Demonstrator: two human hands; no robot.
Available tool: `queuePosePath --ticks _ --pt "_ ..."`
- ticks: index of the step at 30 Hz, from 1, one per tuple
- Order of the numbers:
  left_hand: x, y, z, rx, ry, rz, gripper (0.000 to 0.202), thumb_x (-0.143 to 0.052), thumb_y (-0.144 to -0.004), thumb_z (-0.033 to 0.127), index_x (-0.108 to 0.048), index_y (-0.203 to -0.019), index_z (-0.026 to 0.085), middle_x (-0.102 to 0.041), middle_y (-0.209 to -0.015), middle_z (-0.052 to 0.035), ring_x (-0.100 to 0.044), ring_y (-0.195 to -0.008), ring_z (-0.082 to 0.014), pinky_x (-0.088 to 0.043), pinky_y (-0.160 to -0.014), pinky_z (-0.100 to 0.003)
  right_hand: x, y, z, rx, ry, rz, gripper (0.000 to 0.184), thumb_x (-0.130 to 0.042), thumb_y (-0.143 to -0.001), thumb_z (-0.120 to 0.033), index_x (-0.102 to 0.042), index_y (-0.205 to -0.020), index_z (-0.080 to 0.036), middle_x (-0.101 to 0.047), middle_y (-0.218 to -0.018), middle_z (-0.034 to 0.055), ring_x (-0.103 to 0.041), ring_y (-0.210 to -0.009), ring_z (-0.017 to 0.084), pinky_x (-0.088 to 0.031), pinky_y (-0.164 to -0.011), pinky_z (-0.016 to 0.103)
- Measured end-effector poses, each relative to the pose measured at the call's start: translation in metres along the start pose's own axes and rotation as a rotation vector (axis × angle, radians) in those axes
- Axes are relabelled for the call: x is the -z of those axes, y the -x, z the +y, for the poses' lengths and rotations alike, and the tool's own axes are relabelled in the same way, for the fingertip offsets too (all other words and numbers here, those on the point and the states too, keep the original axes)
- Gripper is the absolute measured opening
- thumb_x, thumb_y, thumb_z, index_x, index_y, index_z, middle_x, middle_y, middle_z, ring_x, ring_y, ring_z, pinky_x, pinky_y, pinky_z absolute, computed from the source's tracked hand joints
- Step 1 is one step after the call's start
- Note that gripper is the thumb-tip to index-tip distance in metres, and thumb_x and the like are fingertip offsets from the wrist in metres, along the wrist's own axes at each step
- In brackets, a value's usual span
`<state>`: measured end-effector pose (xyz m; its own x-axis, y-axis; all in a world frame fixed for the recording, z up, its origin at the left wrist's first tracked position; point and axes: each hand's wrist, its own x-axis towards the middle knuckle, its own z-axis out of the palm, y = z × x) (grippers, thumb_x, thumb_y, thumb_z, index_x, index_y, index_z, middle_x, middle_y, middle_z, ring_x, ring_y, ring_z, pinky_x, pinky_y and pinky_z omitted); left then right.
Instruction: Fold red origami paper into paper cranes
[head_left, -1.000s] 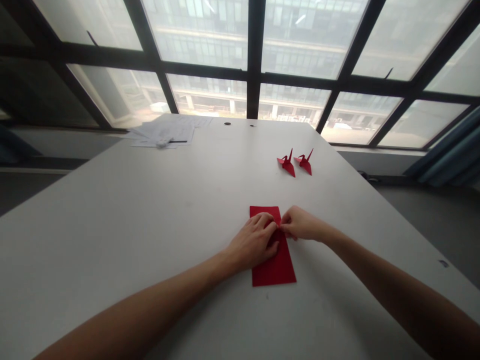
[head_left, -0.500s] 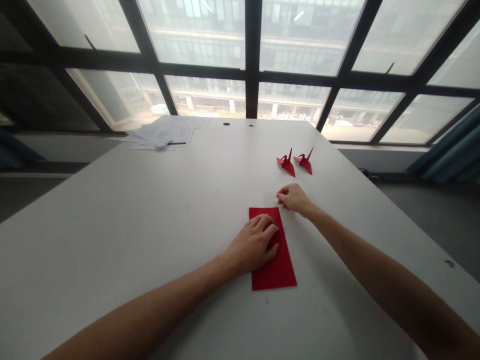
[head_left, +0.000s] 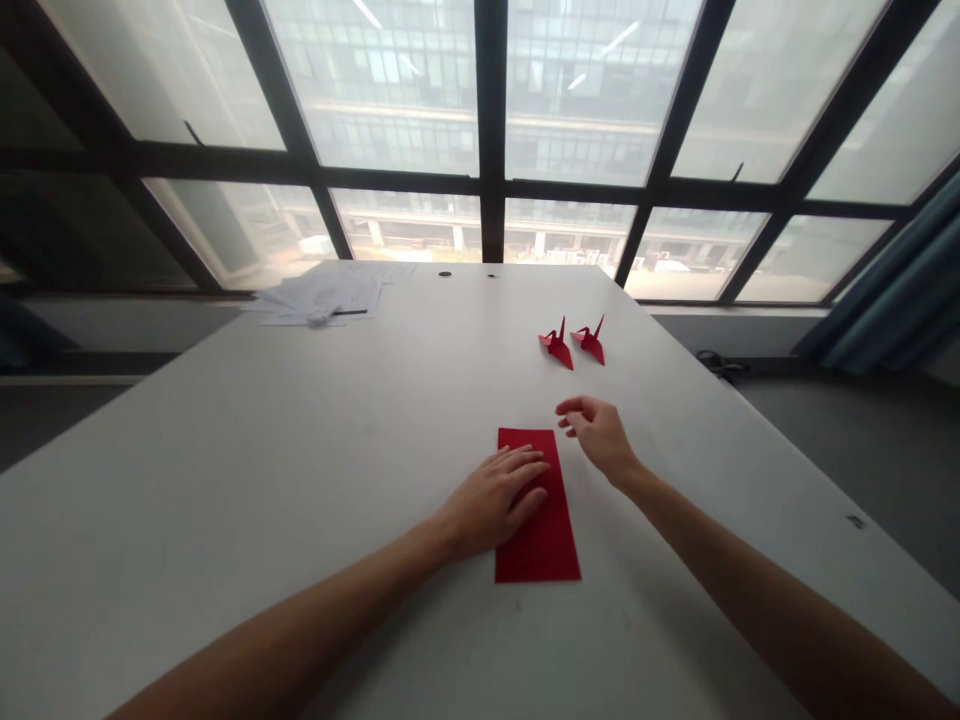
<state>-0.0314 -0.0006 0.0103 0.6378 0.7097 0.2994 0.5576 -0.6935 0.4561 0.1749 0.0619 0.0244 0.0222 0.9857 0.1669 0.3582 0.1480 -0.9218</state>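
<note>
A folded red paper rectangle (head_left: 541, 530) lies on the white table (head_left: 300, 450) in front of me. My left hand (head_left: 491, 497) rests flat on its left half, fingers stretched out. My right hand (head_left: 598, 434) hovers just right of the paper's far corner, fingers loosely curled and apart, holding nothing. Two red paper cranes (head_left: 556, 345) (head_left: 589, 340) stand side by side further back on the table, beyond my right hand.
A loose pile of white sheets (head_left: 322, 290) with a dark pen lies at the table's far left. Two small dark holes (head_left: 445, 273) sit near the far edge. Large dark-framed windows rise behind; a blue curtain (head_left: 885, 300) hangs at right.
My right hand left the paper's right edge, slid past its far corner, and now hovers open beside it. My left hand stays pressed on the paper. The camera tilted up slightly.
</note>
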Motion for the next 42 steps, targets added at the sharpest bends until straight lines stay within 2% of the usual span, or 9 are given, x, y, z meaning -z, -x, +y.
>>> queuePosePath --ticks 2,4,7,9,18,26,33,37,42 --pt "-0.001 -0.002 -0.003 0.046 0.073 0.097 0.042 -0.045 -0.097 0.015 -0.053 -0.138 0.025 -0.054 -0.145 -0.0068 -0.046 -0.137 -0.0232 -0.037 -0.118 -0.044 0.001 0.027 -0.007 0.082 0.061 -0.066 0.018 -0.055 -0.081 -0.022 -0.071 -0.087 -0.017 -0.072 -0.089 0.0092 -0.066 -0.083 0.023 -0.054 -0.084 0.042" --pt "-0.004 -0.004 -0.009 0.131 0.148 0.252 0.049 -0.043 -0.090 0.004 -0.055 -0.133 0.023 -0.057 -0.138 -0.0069 -0.051 -0.132 -0.0213 -0.039 -0.116 -0.042 -0.001 0.057 -0.013 0.172 0.132 -0.153 0.021 -0.062 -0.081 -0.026 -0.074 -0.098 -0.019 -0.072 -0.105 0.0103 -0.063 -0.100 0.026 -0.047 -0.098 0.044" --pt "-0.007 -0.007 -0.017 0.256 0.228 0.435 0.045 -0.044 -0.085 0.002 -0.058 -0.123 0.022 -0.062 -0.125 -0.0067 -0.057 -0.121 -0.0209 -0.046 -0.108 -0.042 -0.009 0.092 -0.016 0.323 0.538 -0.311 0.069 -0.071 -0.079 -0.043 -0.054 -0.141 -0.016 -0.052 -0.147 0.0163 -0.041 -0.136 0.035 -0.032 -0.112 0.052" --pt "-0.008 -0.007 -0.020 0.292 0.242 0.483 0.039 -0.045 -0.087 0.004 -0.057 -0.120 0.022 -0.062 -0.121 -0.0068 -0.057 -0.118 -0.0212 -0.047 -0.106 -0.042 -0.013 0.101 -0.013 0.301 0.681 -0.387 0.084 -0.072 -0.078 -0.051 -0.044 -0.150 -0.014 -0.041 -0.156 0.0166 -0.033 -0.143 0.036 -0.025 -0.117 0.054" --pt "-0.007 -0.008 -0.014 0.276 0.195 0.412 0.028 -0.046 -0.093 0.011 -0.057 -0.116 0.021 -0.063 -0.114 -0.0055 -0.058 -0.112 -0.0207 -0.047 -0.101 -0.042 -0.016 0.086 0.010 0.264 0.663 -0.281 0.060 -0.063 -0.088 -0.035 -0.052 -0.144 -0.017 -0.046 -0.153 0.0145 -0.040 -0.142 0.033 -0.028 -0.116 0.051" --pt "-0.003 -0.008 -0.005 0.259 0.135 0.388 0.016 -0.051 -0.092 0.012 -0.059 -0.101 0.022 -0.061 -0.106 -0.0034 -0.057 -0.105 -0.0207 -0.048 -0.097 -0.039 -0.009 0.080 0.004 0.218 0.308 -0.144 0.039 -0.056 -0.094 -0.032 -0.065 -0.129 -0.018 -0.064 -0.134 0.0130 -0.056 -0.126 0.028 -0.038 -0.111 0.044" --pt "0.001 -0.004 0.007 0.151 0.003 0.384 0.028 -0.048 -0.099 0.020 -0.060 -0.123 0.027 -0.054 -0.118 -0.0062 -0.051 -0.112 -0.0220 -0.044 -0.101 -0.039 -0.001 0.074 0.000 0.090 -0.005 -0.094 0.035 -0.051 -0.097 -0.038 -0.071 -0.117 -0.017 -0.075 -0.107 0.0094 -0.068 -0.089 0.025 -0.052 -0.079 0.034" --pt "0.005 0.001 0.013 0.087 -0.021 0.433 0.026 -0.046 -0.100 0.023 -0.057 -0.123 0.023 -0.054 -0.121 -0.0095 -0.049 -0.116 -0.0238 -0.044 -0.102 -0.041 0.001 0.076 -0.001 0.103 -0.003 -0.085 0.030 -0.054 -0.095 -0.034 -0.072 -0.112 -0.017 -0.075 -0.099 0.0076 -0.067 -0.084 0.024 -0.051 -0.077 0.033" --pt "0.008 0.000 0.014 0.004 -0.084 0.267 0.026 -0.043 -0.101 0.026 -0.067 -0.114 0.025 -0.058 -0.126 -0.0083 -0.049 -0.123 -0.0255 -0.040 -0.105 -0.044 0.003 0.075 -0.003 0.098 -0.044 -0.114 0.028 -0.054 -0.094 -0.032 -0.072 -0.109 -0.017 -0.075 -0.097 0.0065 -0.067 -0.084 0.023 -0.052 -0.078 0.033"
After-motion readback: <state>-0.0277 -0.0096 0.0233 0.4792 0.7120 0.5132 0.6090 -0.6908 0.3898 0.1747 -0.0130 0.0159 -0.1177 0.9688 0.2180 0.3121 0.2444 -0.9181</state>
